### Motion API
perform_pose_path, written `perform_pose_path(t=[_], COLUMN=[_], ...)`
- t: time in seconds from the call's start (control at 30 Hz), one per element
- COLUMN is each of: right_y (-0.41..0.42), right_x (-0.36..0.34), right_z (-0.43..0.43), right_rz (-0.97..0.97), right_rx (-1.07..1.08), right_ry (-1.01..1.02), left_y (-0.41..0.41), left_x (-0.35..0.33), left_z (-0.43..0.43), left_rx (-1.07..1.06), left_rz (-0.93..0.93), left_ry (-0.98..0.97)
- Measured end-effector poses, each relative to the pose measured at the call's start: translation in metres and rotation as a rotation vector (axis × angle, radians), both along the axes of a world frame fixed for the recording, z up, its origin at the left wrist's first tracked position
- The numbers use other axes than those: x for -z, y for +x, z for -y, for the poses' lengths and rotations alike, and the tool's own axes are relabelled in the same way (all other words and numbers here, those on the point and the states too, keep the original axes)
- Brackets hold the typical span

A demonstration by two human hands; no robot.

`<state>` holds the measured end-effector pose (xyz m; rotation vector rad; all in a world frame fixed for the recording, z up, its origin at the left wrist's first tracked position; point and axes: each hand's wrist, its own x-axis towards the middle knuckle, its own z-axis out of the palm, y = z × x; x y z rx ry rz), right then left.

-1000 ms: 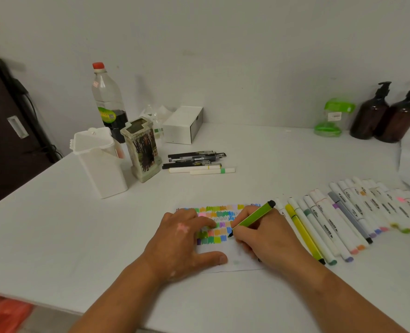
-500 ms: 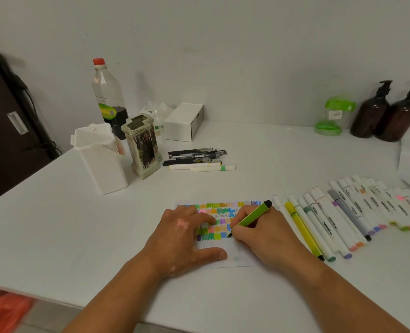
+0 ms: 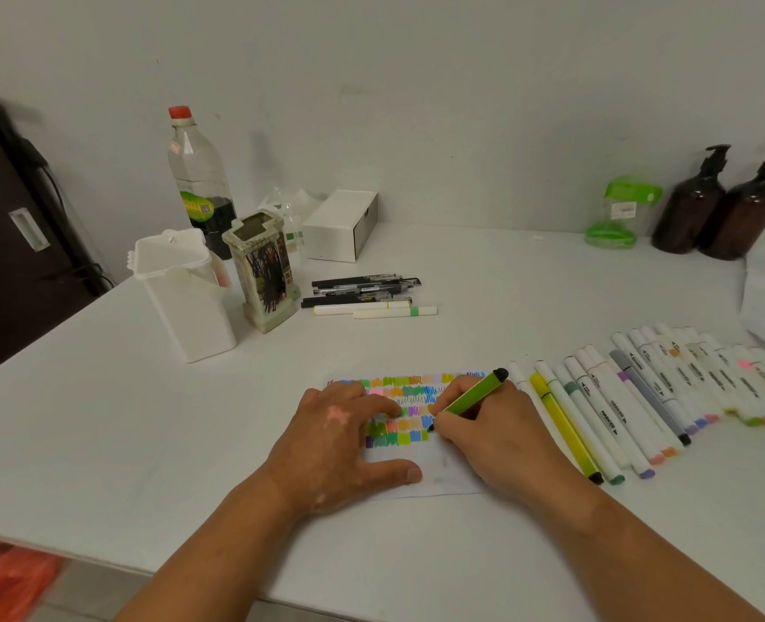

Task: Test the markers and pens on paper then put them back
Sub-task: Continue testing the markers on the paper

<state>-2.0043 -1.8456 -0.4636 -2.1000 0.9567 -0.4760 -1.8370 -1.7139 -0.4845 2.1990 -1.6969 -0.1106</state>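
A: Right, where's the paper?
B: We have it on the table, near the front edge. The left hand lies flat on it with fingers spread and the thumb along the lower edge, likely to stop the sheet sliding under the strokes.
A: Writing side?
B: The right hand pinches the green marker low on the barrel for control. The tip is down at the end of the bottom swatch row (nib contact is too small to confirm) and the tail points to 1 o'clock.
A: Rest of the set?
B: The marker row is at 3 o'clock from the paper, laid side by side, we'd guess for easy reach. The black pens are at 12 o'clock and the white holder at 10 o'clock.
A: Progress?
B: We judge mid-test. The row isn't put back yet.
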Motion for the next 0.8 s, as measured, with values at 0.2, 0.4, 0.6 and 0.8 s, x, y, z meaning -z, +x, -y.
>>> perform_pose_path(t=[0.2, 0.4, 0.6, 0.8], right_y=[-0.001, -0.002, -0.005, -0.005], right_x=[0.000, 0.000, -0.011, -0.014], right_z=[0.000, 0.001, 0.009, 0.008], right_rz=[0.017, 0.044, 0.602, 0.694], right_rx=[0.001, 0.027, 0.088, -0.032], right_ry=[0.019, 0.061, 0.587, 0.729], left_y=[0.000, -0.001, 0.001, 0.003], left_x=[0.000, -0.002, -0.007, -0.007], left_z=[-0.001, -0.001, -0.006, -0.008], left_rx=[0.004, 0.008, -0.066, -0.106], left_rz=[-0.011, -0.015, -0.431, -0.603], left_ry=[-0.018, -0.017, -0.228, -0.342])
